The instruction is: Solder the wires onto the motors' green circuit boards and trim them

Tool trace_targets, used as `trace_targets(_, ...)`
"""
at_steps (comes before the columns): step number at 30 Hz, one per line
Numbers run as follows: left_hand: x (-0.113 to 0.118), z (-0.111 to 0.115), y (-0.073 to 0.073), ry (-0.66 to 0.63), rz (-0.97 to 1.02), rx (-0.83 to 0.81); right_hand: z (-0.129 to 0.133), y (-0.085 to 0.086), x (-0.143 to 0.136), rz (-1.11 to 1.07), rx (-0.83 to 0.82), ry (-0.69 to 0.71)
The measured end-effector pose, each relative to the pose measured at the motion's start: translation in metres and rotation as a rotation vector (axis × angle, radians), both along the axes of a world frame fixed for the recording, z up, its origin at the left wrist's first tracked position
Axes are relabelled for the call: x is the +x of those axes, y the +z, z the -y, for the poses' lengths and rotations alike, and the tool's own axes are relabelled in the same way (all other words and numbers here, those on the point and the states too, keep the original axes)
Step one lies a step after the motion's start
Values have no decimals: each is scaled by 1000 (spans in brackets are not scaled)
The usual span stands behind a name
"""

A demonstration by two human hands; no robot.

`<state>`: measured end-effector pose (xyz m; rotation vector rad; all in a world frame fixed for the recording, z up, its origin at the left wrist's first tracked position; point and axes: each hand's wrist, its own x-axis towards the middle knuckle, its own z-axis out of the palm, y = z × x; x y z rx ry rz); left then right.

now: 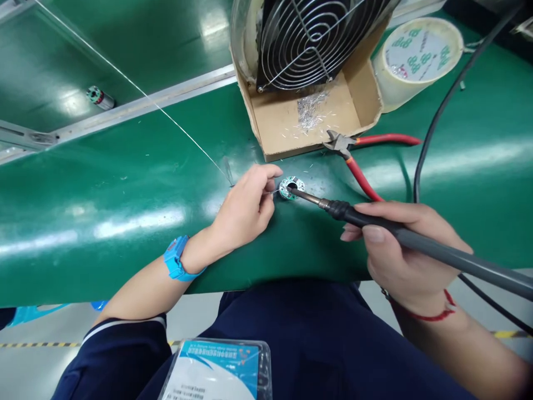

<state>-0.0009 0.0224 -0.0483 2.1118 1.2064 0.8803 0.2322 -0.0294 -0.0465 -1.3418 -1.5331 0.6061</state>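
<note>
A small ring-shaped circuit board [285,190] with a dark centre sits on the green bench. My left hand [245,208] is just left of it, fingers closed on a thin solder wire [179,126] whose short end reaches the board's left edge. From that hand the wire runs taut to the upper left. My right hand [410,255] grips a soldering iron [441,250] by its dark handle, and the iron's tip is over the board's middle. Whether the tip touches the board cannot be made out.
Red-handled cutters [360,176] lie beyond the iron. Behind them, a cardboard tray [266,130] holds a fan [312,41] and metal clippings. A round tub [391,91] stands right, near a black cable [435,116]. A small cylindrical part [101,98] is at upper left.
</note>
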Motion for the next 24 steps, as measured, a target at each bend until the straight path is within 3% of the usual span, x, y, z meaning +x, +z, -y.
trace_targets(8,8,-2,1,-19,-16,-25,4,-1,4,17,-3,49)
trace_targets(13,5,-5,-2,-31,5,-156,5,2,7,52,7,80)
trace_targets(19,4,-9,1,-135,-150,-238,-2,14,7,119,-10,94)
trace_targets(24,10,-8,2,-71,-205,-233,-7,25,9,199,-13,89)
